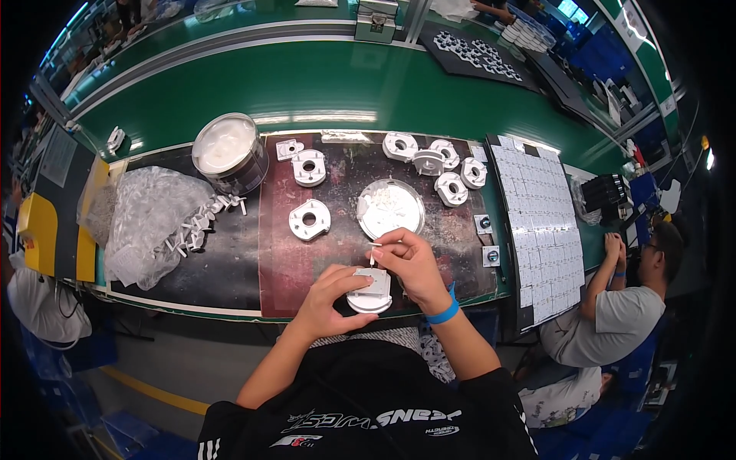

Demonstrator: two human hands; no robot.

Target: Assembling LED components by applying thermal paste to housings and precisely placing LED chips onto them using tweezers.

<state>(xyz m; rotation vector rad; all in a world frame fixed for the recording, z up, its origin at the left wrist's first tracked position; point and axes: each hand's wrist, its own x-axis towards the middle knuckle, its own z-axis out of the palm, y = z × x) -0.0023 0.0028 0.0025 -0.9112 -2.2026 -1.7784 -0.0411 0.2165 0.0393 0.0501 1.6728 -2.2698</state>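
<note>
My left hand (331,303) is closed around a white round plastic housing (369,293) held near the table's front edge. Over its top, my right hand (406,263), with a blue band at the wrist, pinches a small white T-shaped plastic pin (373,254). The pin's lower end is at the top of the housing; I cannot tell whether it is inserted. Just beyond the hands stands a round clear dish (391,208) with small white pieces in it. A similar white ring-shaped housing (309,220) lies to the left of the dish.
More white housings (452,188) sit at the back right and back left. A tub of white paste (228,149) and a plastic bag (153,222) with loose white pins (195,228) are on the left. At right lies a board of white squares (540,230); beyond it sits another person (613,314).
</note>
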